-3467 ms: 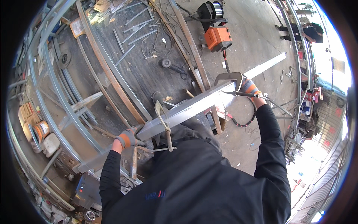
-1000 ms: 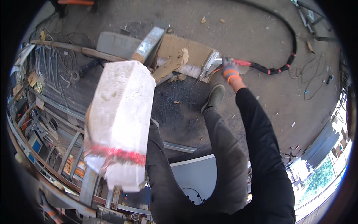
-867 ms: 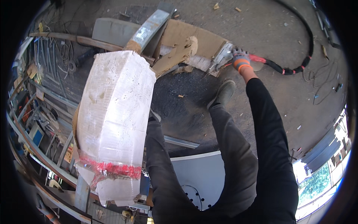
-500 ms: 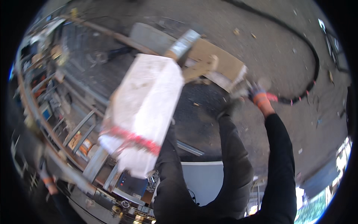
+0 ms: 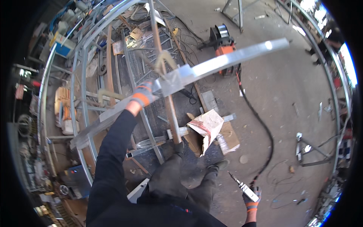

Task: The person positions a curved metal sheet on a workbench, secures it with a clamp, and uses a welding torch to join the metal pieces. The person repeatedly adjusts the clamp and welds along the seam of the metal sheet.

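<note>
My left hand [image 5: 145, 93], in a grey and orange glove, grips a long shiny metal bar [image 5: 227, 59] near its middle; the bar runs from lower left to upper right, raised above the floor. My right hand [image 5: 251, 197], also gloved, hangs low at the lower right and holds a welding torch [image 5: 242, 185] whose black cable [image 5: 261, 125] trails across the concrete to an orange welding machine [image 5: 224, 49]. A white bag [image 5: 208, 126] lies on cardboard beside my feet [image 5: 219, 164].
A curved metal frame [image 5: 81, 75] of tubes lies on the floor at the left, with steel offcuts and a rusty bar [image 5: 166, 83] across it. A small metal stand [image 5: 308, 149] sits at the right. Boxes and clutter line the far left edge.
The view has swung from the white bag close up to the wider floor. My left hand now holds the long bar up, and my right hand has dropped low with the torch.
</note>
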`<control>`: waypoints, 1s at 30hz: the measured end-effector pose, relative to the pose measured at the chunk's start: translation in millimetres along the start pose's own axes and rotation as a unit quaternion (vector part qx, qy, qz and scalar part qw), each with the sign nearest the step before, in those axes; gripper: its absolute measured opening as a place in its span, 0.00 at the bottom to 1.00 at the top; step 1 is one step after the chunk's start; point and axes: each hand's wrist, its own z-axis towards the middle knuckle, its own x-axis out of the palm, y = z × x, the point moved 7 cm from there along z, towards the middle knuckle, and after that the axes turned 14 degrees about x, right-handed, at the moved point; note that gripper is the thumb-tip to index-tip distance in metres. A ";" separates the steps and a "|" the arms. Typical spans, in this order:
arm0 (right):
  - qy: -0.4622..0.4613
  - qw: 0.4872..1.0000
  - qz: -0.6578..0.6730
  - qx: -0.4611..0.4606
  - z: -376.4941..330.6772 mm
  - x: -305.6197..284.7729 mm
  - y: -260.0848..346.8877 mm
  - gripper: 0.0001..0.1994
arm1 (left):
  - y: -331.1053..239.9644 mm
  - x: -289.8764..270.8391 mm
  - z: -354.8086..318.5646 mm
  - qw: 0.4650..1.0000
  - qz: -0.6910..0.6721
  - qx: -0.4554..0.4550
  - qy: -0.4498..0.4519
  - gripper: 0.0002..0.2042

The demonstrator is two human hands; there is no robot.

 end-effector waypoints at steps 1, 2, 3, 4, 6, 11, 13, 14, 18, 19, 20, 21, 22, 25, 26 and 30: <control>-0.012 1.000 -0.004 -0.005 -16.2 -41.3 35.2 0.12 | 5.1 -6.8 -1.6 1.000 -0.002 0.006 0.027 0.47; -0.015 1.000 -0.011 0.003 -34.2 -76.1 67.3 0.13 | 8.6 -12.3 -3.3 0.999 -0.028 0.030 0.016 0.46; -0.037 0.999 0.006 -0.001 -52.6 -112.3 99.6 0.13 | 10.2 -15.6 -8.2 0.998 -0.048 0.052 -0.004 0.46; -0.042 0.999 0.025 0.010 -71.4 -143.8 132.8 0.12 | 13.7 -19.9 -13.9 0.995 -0.064 0.072 -0.023 0.45; -0.073 0.996 -0.039 -0.039 -106.6 -196.7 202.2 0.15 | 21.9 -21.1 -21.6 0.994 -0.060 0.082 -0.039 0.42; -0.046 0.939 0.289 0.180 -139.0 -268.3 300.9 0.11 | 23.7 -15.3 -17.7 0.992 -0.082 0.094 -0.032 0.39; -0.092 0.864 0.473 0.145 -128.7 -282.2 336.5 0.14 | 21.6 -13.2 -15.4 0.993 -0.063 0.097 -0.008 0.38; -0.105 0.865 0.479 0.102 -115.0 -288.9 353.4 0.18 | 21.3 -13.4 -15.6 0.994 -0.052 0.095 -0.002 0.37; -0.030 0.868 0.485 0.098 -78.5 -294.8 385.8 0.27 | 17.1 -22.6 -27.2 0.995 -0.012 0.091 -0.045 0.40; -0.023 0.870 0.485 0.084 -71.2 -298.0 388.9 0.27 | 18.9 -22.1 -31.2 0.997 -0.008 0.071 -0.042 0.43; -0.015 0.872 0.484 0.071 -63.2 -300.5 391.1 0.27 | 19.1 -21.5 -33.3 0.998 -0.021 0.055 -0.037 0.42; -0.007 0.867 0.491 0.086 -59.4 -299.9 390.4 0.27 | 19.3 -21.9 -35.3 0.998 -0.028 0.043 -0.041 0.41; 0.001 0.865 0.493 0.092 -54.9 -298.6 389.7 0.26 | 19.7 -22.7 -35.7 0.998 -0.034 0.030 -0.046 0.41; 0.003 0.851 0.515 0.098 -37.5 -292.8 385.6 0.22 | 18.0 -21.9 -33.3 0.998 -0.050 0.027 -0.038 0.41; 0.011 0.848 0.522 0.093 -32.1 -288.4 385.3 0.21 | 18.1 -20.6 -32.4 0.997 -0.063 0.032 -0.036 0.42; 0.062 0.864 0.485 0.123 -9.7 -259.2 383.1 0.25 | 13.2 -17.3 -40.4 0.990 0.033 0.110 -0.083 0.43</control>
